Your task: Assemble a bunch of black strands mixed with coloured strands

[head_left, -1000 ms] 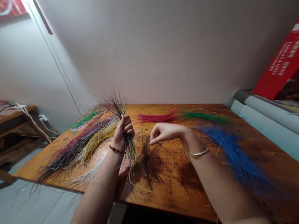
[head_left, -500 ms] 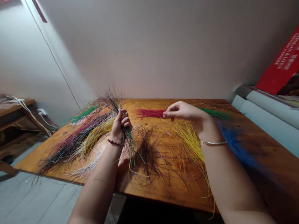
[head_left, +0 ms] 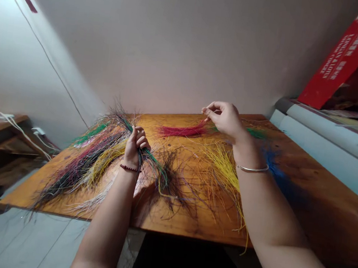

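The left hand (head_left: 136, 146) is clenched around a bunch of green and dark strands (head_left: 149, 158), which fan out on both sides of the fist. The right hand (head_left: 223, 119) is pinched, its fingertips (head_left: 207, 111) just beside the red strands (head_left: 182, 131), perhaps holding a fine strand, though the view is poor. Yellow strands (head_left: 222, 170) lie below that hand on the wooden table (head_left: 186, 227), with blue strands (head_left: 272, 161) to its right.

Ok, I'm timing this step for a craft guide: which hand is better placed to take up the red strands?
Probably the right hand: its fingertips are right at the end of the red strands, while the left hand is closed around a mixed bundle of strands.
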`<state>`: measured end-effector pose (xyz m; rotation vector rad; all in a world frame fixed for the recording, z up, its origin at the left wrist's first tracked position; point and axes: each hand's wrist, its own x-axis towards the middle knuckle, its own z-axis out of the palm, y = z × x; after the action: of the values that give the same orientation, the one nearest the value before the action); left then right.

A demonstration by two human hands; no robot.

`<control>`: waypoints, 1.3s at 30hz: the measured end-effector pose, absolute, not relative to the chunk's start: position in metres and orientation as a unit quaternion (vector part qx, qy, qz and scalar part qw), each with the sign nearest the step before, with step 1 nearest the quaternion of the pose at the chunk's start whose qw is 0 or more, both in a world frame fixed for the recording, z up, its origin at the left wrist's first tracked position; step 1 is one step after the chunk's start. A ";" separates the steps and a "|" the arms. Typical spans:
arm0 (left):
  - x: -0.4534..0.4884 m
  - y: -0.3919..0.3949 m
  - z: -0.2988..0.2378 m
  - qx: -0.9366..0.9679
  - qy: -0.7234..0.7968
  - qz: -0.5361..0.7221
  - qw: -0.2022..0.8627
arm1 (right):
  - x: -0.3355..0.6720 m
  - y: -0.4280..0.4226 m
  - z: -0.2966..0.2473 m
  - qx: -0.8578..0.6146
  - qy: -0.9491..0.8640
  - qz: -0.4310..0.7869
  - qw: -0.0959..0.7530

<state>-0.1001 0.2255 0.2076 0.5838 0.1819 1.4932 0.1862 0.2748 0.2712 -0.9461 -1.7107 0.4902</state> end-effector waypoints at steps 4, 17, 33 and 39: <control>-0.101 0.224 0.208 0.268 0.074 0.672 0.687 | 0.203 0.276 0.273 -0.449 -0.654 0.064 0.606; -0.099 0.227 0.208 0.255 0.070 0.656 0.706 | 0.226 0.274 0.289 -0.384 -0.621 0.213 0.649; -0.109 0.232 0.279 0.317 0.050 0.663 0.676 | 0.196 0.118 0.367 -0.234 -0.553 0.041 0.798; -0.117 0.229 0.323 0.394 0.101 0.727 0.554 | 0.213 0.126 0.368 -0.229 -0.694 0.355 0.583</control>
<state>-0.1169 0.2286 0.3234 0.9299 0.2375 1.7175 0.2127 0.1263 0.3676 -0.5349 -1.6201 0.8293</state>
